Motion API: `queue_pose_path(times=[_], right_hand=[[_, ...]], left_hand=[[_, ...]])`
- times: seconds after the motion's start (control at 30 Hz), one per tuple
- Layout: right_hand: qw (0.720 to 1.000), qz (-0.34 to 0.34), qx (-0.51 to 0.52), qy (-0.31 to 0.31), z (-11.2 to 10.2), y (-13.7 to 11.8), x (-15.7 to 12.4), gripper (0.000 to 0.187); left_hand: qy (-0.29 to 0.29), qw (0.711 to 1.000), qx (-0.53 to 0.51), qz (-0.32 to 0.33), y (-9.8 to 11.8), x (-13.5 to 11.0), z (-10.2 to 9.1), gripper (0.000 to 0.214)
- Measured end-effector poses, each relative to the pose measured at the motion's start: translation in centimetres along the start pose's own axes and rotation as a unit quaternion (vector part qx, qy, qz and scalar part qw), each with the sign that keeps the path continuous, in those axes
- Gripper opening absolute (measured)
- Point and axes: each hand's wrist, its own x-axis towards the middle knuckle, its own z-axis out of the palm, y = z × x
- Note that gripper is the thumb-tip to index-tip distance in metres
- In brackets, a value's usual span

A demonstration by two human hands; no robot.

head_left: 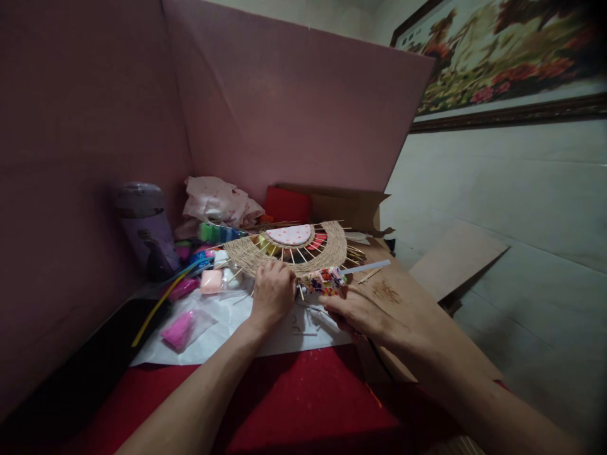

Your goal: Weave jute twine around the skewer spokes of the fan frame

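A half-round woven piece [246, 258] of twine wound over thin wooden sticks lies in front of me, with a white half-disc with red dots [289, 235] at its centre. My left hand [274, 291] grips its lower edge, fingers curled over the twine. My right hand [348, 309] is closed around the handle of a floral-patterned hot glue gun [324, 281]. A translucent glue stick [367, 266] sticks out of its back end, to the right. The gun's front is close to the twine edge, just right of my left hand; its tip is hard to make out.
Clay packets [211, 282] and a pink packet [178, 330] lie left, near yellow and blue strips [159, 308]. A purple bottle [148, 234] stands behind them. White paper [199, 351], cardboard [417, 316] and a red cloth [294, 392] cover the table. Pink panels [294, 107] rise behind.
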Motion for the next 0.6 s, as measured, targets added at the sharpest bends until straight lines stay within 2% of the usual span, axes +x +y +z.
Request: queue_pose_path(times=[0.27,0.4,0.5,0.6], right_hand=[[1.0,-0.002,0.014,-0.003,-0.2,-1.3,-0.4,0.027],[0.999,-0.004,0.028,0.015,-0.2,-2.0,-0.5,0.028],[0.999,0.007,0.035,0.026,-0.2,-1.5,-0.6,0.027],[0.998,0.057,0.032,0.022,0.0,-0.3,-0.7,0.023]], left_hand=[[0.007,1.0,0.003,0.004,-0.1,0.0,0.1,0.014],[0.007,1.0,0.005,0.001,-0.1,0.0,0.2,0.016],[0.006,1.0,0.002,0.001,0.0,0.0,0.1,0.016],[0.006,1.0,-0.001,0.0,0.0,0.0,0.1,0.016]])
